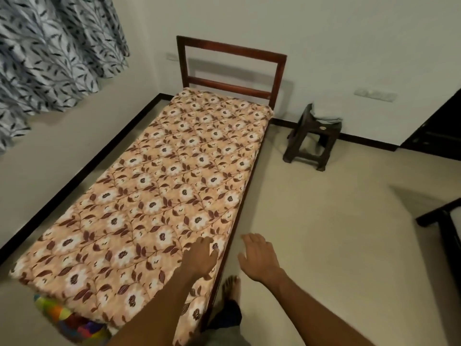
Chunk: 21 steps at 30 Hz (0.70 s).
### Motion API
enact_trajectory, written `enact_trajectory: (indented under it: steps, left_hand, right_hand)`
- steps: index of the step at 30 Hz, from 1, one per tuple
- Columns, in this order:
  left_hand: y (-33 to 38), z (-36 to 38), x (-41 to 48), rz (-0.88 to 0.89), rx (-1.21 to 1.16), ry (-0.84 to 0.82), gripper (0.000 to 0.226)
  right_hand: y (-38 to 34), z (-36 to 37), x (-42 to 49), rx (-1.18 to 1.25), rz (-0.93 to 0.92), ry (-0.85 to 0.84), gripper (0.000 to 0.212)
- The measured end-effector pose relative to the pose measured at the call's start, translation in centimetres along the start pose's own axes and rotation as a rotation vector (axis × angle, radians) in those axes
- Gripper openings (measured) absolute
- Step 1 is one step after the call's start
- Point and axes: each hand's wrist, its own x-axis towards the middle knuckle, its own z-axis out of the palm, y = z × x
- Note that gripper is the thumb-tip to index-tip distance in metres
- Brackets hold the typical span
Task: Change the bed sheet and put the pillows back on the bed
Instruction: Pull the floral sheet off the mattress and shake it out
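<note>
Hovering at lower centre, left hand (200, 258) spreads empty fingers over the near edge of the floral sheet (154, 186); right hand (259, 258) hangs open, farther right. Sheet stretches lengthwise toward upper centre.

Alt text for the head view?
The open left hand reaches over the side edge of a floral-covered bed, the open right hand over the floor. A dark stool holding folded cloth stands by the wall.
</note>
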Motion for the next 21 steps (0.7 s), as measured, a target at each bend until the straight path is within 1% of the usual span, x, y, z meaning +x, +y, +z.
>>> enact_trajectory:
  steps: [4, 7, 11, 19, 21]
  left_hand:
    - [3.6, -2.5, 6.7, 0.020, -0.025, -0.029, 0.050]
    - [5.9, -5.6, 12.8, 0.054, 0.012, -0.017, 0.049]
    - [9.3, -8.9, 19.6, 0.079, 0.035, -0.018, 0.051]
    - [16.4, -12.5, 33.4, 0.078, 0.058, -0.049, 0.051]
    - [18.8, -13.4, 38.2, 0.073, 0.047, -0.049, 0.051]
  right_hand:
    - [4.3, -3.4, 6.5, -0.006, 0.098, -0.012, 0.061]
    - [6.6, -6.9, 12.2, -0.059, 0.112, 0.015, 0.061]
    - [9.0, -10.7, 18.4, -0.022, 0.168, 0.020, 0.062]
    - [15.1, -16.8, 31.5, 0.031, 0.186, 0.029, 0.063]
    - [17.6, -18.9, 35.9, 0.050, 0.181, 0.030, 0.063]
